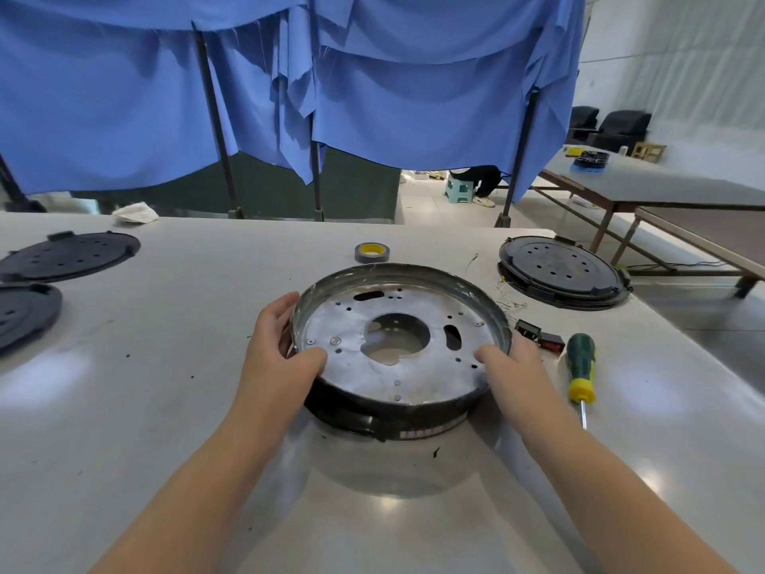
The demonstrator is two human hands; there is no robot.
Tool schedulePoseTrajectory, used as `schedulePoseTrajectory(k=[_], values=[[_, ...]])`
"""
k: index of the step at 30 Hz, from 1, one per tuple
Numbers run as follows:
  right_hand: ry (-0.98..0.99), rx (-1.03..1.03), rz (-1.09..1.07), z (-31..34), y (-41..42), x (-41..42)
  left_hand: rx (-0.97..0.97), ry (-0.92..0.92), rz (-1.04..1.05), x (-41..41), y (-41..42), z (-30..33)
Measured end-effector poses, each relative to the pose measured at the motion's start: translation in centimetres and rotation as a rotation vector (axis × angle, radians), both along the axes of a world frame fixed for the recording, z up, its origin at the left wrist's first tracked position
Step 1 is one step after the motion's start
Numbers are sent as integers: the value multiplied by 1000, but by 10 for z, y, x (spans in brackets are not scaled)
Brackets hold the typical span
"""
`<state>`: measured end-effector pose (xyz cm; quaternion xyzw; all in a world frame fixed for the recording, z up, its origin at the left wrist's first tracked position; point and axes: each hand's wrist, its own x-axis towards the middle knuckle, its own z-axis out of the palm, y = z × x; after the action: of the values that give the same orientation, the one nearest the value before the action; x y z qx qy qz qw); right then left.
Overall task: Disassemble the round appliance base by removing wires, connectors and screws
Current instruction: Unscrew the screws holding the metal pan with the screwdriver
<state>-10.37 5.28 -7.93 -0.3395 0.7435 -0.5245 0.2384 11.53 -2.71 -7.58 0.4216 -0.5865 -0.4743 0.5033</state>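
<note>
The round appliance base [397, 366] sits mid-table, a black ring with a silver metal plate inside that has a large centre hole and several small screws. My left hand [285, 345] grips its left rim, thumb on the plate and fingers curled round the outside. My right hand [511, 366] grips the right rim the same way. A green and yellow screwdriver [580, 366] lies on the table just right of my right hand. Loose thin wires [507, 298] and a black-and-red connector [540, 336] lie beside the base at the right.
A roll of tape [372, 252] with a yellow core stands behind the base. Black round covers lie at the right [563, 272] and at the left [68, 254], with another at the left edge [22, 312]. A white cloth [135, 212] lies at the back edge. Blue curtains hang behind.
</note>
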Motion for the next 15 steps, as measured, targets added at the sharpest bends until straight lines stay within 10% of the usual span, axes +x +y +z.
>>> schedulePoseTrajectory(k=[9, 15], values=[[358, 41, -187, 15, 9, -33, -509, -352, 73, -9, 21, 1], [599, 462, -333, 7, 17, -68, -713, -535, -36, -15, 31, 1]])
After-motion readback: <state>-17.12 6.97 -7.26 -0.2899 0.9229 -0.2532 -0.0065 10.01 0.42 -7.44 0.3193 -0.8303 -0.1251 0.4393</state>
